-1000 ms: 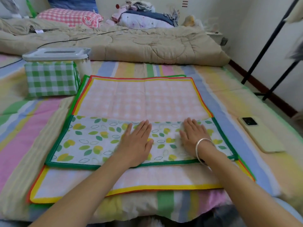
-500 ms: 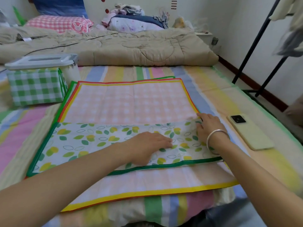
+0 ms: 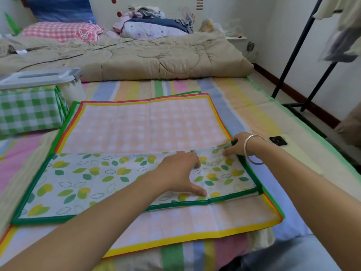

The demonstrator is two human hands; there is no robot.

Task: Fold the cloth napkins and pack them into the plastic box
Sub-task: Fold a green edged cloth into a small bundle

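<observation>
A pastel striped bed sheet (image 3: 244, 98) spreads under everything, and well beyond the fingertips a beige quilted blanket (image 3: 156, 57) lies bunched across it. Directly under both hands a large pink checked cloth napkin with a yellow and red border (image 3: 146, 124) is spread flat; green hems of another cloth peek out beneath its edges. On top of it a white leaf-print cloth napkin with a dark green hem (image 3: 88, 178) lies folded into a long strip (its hemmed edge toward the person), running from far left of the left fingers to just past the right fingers. Far to the left of the left fingers and beyond them, a stack of folded green checked napkins (image 3: 29, 110) stands right against a translucent plastic box (image 3: 39, 78) with its pale lid on. The left hand (image 3: 179, 173) lies flat on the strip, right of its middle, fingers straight and spread, thumb stretched toward the near hem. The right hand (image 3: 237, 143) pinches the strip's far right corner, fingers curled on the rumpled cloth. Just right of the right fingers a pale green phone (image 3: 278, 140) lies on the sheet. A silver bangle (image 3: 252, 149) circles the right wrist.
</observation>
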